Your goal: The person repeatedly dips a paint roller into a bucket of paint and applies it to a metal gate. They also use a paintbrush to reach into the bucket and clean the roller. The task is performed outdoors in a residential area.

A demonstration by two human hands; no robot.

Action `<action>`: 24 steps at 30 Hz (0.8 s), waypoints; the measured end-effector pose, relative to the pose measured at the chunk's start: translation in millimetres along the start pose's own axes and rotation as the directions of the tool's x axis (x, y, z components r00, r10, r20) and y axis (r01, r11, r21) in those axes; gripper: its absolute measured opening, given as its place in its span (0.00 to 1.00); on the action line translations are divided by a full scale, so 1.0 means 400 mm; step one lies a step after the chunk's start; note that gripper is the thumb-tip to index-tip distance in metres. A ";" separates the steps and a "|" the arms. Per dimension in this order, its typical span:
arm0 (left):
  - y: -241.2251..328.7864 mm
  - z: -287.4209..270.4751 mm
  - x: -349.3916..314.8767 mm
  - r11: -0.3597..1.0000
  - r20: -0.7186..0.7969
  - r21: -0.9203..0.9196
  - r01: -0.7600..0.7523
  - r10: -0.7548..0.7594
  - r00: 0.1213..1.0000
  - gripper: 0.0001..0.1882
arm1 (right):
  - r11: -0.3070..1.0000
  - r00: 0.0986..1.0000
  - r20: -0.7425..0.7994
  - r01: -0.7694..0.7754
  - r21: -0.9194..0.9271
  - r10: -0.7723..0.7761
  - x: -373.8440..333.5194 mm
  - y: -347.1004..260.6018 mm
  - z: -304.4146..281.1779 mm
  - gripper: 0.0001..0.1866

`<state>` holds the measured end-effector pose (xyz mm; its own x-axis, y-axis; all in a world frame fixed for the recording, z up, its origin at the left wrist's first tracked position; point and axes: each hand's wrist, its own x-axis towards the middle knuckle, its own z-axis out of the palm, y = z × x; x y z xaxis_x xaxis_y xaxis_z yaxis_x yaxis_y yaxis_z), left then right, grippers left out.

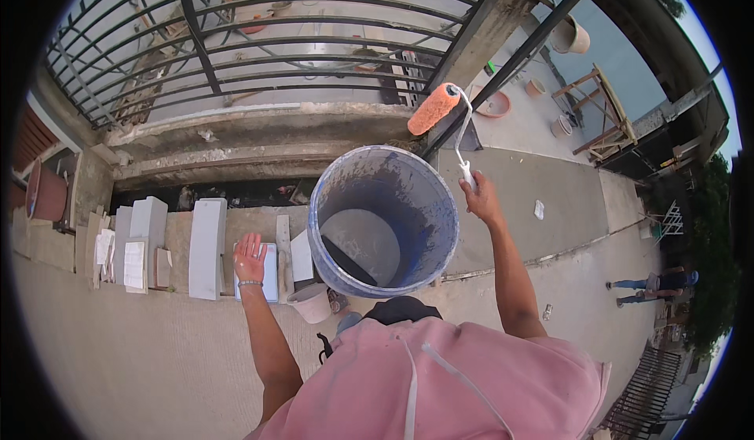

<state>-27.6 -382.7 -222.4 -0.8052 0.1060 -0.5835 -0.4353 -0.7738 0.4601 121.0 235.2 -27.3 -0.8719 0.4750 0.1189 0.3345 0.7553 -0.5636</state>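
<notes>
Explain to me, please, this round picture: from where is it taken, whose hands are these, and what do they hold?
There is no machine here, only a person's two bare hands. A fisheye camera on the person's head looks down, so straight edges bend near the rim. The right hand grips a paint roller with an orange cover and white handle. The left hand is open and holds nothing. Between the arms stands a large open-topped blue drum, stained inside. To its left are a small pale bucket and a long light-grey block. Beyond is a dark metal railing.
</notes>
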 end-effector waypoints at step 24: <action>-0.278 -0.316 -0.117 0.714 -0.585 0.555 0.428 -0.031 0.810 0.22 | -0.485 -0.369 0.429 -0.072 0.871 0.824 -1.814 0.244 0.051 0.02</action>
<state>109.3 -380.8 -330.9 -0.4032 -0.2560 -0.8786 -0.8786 -0.1603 0.4499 778.7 -45.1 -185.3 0.4446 0.2537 -0.8591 -0.4108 -0.7945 -0.4472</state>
